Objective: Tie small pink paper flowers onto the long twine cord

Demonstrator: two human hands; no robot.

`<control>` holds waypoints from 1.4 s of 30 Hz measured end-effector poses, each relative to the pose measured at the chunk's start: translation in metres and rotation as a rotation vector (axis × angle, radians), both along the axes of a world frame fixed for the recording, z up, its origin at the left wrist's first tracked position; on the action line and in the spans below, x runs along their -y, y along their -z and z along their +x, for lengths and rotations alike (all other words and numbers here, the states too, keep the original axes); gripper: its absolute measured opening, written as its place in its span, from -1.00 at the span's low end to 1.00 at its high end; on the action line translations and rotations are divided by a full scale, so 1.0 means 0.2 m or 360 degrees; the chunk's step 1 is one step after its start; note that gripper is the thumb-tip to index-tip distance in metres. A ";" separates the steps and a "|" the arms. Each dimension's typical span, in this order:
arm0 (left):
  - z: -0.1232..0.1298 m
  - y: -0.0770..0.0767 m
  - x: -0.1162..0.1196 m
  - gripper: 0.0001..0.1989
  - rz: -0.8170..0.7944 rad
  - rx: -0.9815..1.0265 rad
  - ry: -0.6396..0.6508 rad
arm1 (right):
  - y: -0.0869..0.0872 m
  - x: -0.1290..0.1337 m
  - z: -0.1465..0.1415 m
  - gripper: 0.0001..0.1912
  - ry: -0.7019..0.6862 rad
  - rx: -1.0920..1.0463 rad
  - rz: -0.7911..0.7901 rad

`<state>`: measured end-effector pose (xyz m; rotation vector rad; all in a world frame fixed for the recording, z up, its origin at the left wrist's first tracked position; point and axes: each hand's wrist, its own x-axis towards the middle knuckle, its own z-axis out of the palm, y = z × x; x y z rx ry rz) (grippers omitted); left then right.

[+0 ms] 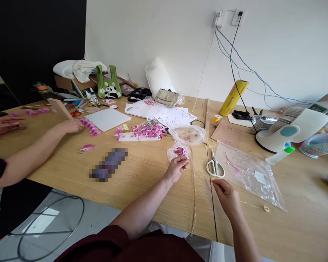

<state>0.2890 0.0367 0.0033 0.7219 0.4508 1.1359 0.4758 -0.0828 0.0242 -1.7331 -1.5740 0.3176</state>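
Observation:
My left hand is closed in a pinch over the table, at the near edge of a clear plastic bag with pink petals in it; what its fingertips hold is too small to name. To the right, my right hand pinches a thin pale thread, which runs toward the left hand. A small coil of thread lies right of my right hand. Between the hands hangs a braided cord that runs over the table's front edge. White scissors lie just beyond my right hand.
Pink flowers lie on a white board ahead. Another person's hands work with a pink flower strand at the left. A white fan, a yellow roll and a flat plastic bag are on the right.

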 end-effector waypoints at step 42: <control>0.10 -0.08 0.10 -0.82 -0.0269 0.0350 0.0049 | -0.01 -0.31 -0.50 -0.84 -0.0171 -0.1549 0.0152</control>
